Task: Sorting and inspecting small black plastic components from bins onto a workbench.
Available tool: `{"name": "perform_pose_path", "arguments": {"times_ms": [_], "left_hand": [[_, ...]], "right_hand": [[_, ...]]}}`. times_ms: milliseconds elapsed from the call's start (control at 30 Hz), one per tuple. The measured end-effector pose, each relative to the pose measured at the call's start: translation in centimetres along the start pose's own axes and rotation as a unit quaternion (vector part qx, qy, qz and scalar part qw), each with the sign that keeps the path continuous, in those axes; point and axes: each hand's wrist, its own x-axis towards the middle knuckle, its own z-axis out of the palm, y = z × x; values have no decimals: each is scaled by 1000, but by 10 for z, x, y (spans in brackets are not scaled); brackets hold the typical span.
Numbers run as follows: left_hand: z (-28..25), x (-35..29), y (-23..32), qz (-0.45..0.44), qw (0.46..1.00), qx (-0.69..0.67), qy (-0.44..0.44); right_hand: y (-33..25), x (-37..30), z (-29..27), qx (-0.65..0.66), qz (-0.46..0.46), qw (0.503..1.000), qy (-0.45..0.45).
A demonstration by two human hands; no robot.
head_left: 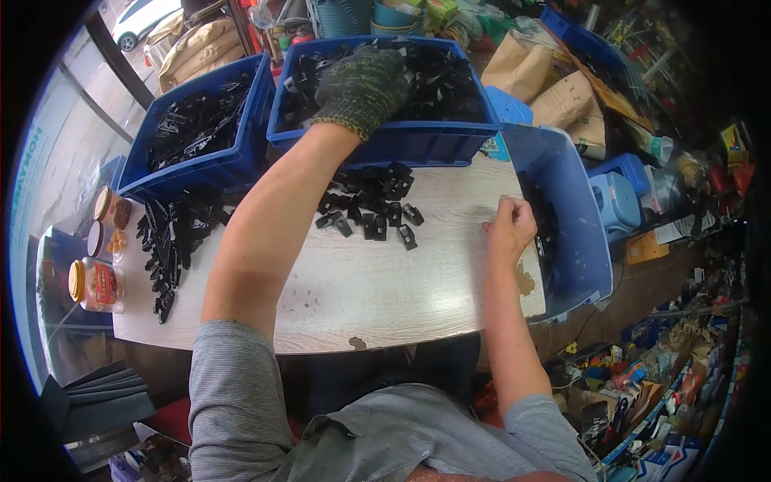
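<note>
My left hand (365,88), in a dark green knitted glove, reaches into the blue bin (434,145) of small black plastic parts at the table's far side. The glove's fingers are hidden from view against the parts. My bare right hand (511,231) is over the table's right side, beside the large blue tub (582,225). Its fingers are curled in, and I see nothing in them. Between my arms, a loose heap of black plastic clips (373,201) lies in front of the bin, with a few single ones nearer me.
A second blue bin (201,153) of longer black parts stands at the far left. Below it, a pile of long black pieces (167,249) spreads on the pale wooden table (385,297). Jars (98,285) line the left edge. Paper sacks (566,104) stand beyond the tub.
</note>
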Motion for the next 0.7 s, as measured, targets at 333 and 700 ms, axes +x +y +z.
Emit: {"name": "perform_pose_path", "arguments": {"times_ms": [333,700], "left_hand": [[1,10,-24,33,987,-72,140],[-22,-66,5,131,933,-233,240]], "right_hand": [[-3,-2,1,7,9,1000,6],[-10,-3,1,19,15,999,24]]}}
